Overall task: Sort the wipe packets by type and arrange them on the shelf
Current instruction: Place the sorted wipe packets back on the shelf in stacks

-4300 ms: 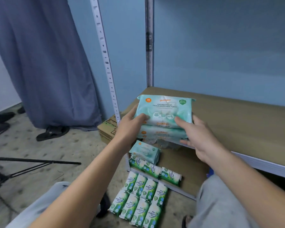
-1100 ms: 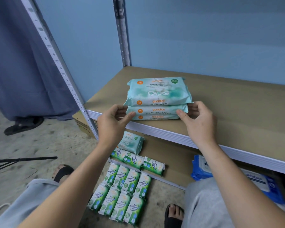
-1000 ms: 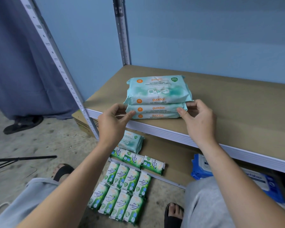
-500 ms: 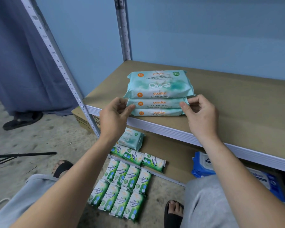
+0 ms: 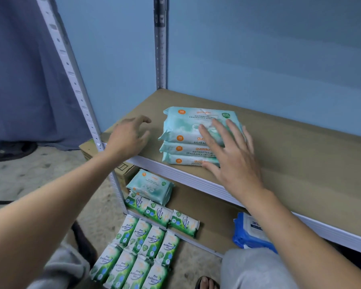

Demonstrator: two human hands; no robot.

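— At centre frame, on the wooden shelf (image 5: 300, 163), how many teal packets (image 5: 181, 130)?
— Three, stacked flat. The right hand (image 5: 231, 155) lies over the stack's right end, fingers straight and spread, gripping nothing.
— And the left hand (image 5: 127, 138)?
— Left of the stack, apart from it, fingers loosely open, empty.
— Lower down?
— One lone teal packet (image 5: 150, 186) on the lower shelf (image 5: 213, 222), three green packets (image 5: 157, 213) in a row before it, eight floor packets (image 5: 138, 257) in two fours. Blue packets (image 5: 250, 232) at lower right: count unclear.
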